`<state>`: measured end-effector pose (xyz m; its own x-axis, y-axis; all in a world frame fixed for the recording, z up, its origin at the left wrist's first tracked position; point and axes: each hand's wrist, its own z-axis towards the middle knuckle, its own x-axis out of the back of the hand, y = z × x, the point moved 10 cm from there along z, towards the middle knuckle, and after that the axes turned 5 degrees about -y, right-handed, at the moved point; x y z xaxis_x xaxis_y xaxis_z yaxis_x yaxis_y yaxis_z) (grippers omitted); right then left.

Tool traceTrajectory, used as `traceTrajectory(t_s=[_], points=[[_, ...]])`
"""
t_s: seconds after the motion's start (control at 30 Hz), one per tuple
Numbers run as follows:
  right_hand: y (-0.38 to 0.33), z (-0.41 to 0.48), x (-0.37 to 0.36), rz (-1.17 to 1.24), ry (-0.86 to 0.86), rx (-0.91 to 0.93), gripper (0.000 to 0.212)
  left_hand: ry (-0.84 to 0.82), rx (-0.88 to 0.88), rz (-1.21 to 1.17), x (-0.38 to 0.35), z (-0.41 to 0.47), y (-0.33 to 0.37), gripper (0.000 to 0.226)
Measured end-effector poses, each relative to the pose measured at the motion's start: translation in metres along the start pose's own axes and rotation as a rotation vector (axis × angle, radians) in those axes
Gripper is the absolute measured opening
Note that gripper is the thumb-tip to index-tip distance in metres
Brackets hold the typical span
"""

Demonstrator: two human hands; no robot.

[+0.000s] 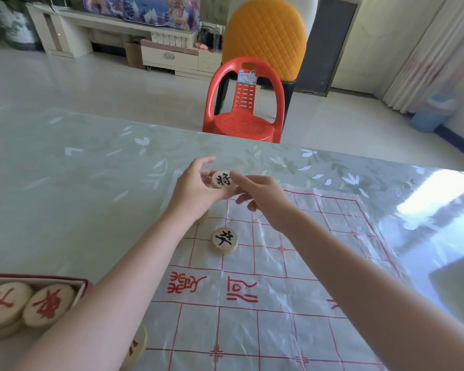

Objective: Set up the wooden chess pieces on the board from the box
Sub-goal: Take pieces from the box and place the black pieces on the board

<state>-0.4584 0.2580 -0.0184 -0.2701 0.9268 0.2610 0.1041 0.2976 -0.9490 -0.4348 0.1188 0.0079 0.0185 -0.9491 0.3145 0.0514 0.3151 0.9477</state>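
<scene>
1. The left grip (196,188) is curling round a black-marked chess piece (223,180). It is holding the piece raised over the far edge of the board (319,236), with the lettered face turned towards the camera.
2. The right grip (263,199) is reaching in from the opposite side. Its straight index finger (239,176) is touching the piece's right rim, and its other fingers are hanging loosely curled underneath, clasping nothing that can be seen.
3. The piece is therefore sitting between the two grips and touching both, with the left one carrying it.
4. A second black-marked piece (224,240) is lying flat on the board, just below the two grips on the person's side and apart from both.
5. The box (38,281) is resting well back from the left grip, close to the person and just beside the left forearm. Red-marked pieces (48,303) are lying face up inside it.
6. One more red-marked disc (138,344) is showing partly from under the left forearm, between the box and the board's near edge.
7. The board is lying spread on the surface (78,170), reaching under the right grip and its forearm.
8. A red chair (243,121) is standing beyond both grips, past the surface's far edge.
</scene>
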Motion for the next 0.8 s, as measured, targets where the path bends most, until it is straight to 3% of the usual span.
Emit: traceTrajectory(t_s=[0.13, 0.37, 0.8], points=[[0.016, -0.01, 0.03, 0.034, 0.031, -0.035, 0.023, -0.082, -0.037, 0.041, -0.04, -0.002, 0.008, 0.077], [0.045, -0.004, 0.107, -0.169, 0.361, -0.152, 0.033, -0.108, 0.025, 0.163, -0.049, -0.006, -0.012, 0.058], [0.037, 0.012, 0.11, -0.344, 0.416, -0.077, 0.027, -0.105, -0.002, 0.191, -0.049, -0.011, -0.01, 0.048]])
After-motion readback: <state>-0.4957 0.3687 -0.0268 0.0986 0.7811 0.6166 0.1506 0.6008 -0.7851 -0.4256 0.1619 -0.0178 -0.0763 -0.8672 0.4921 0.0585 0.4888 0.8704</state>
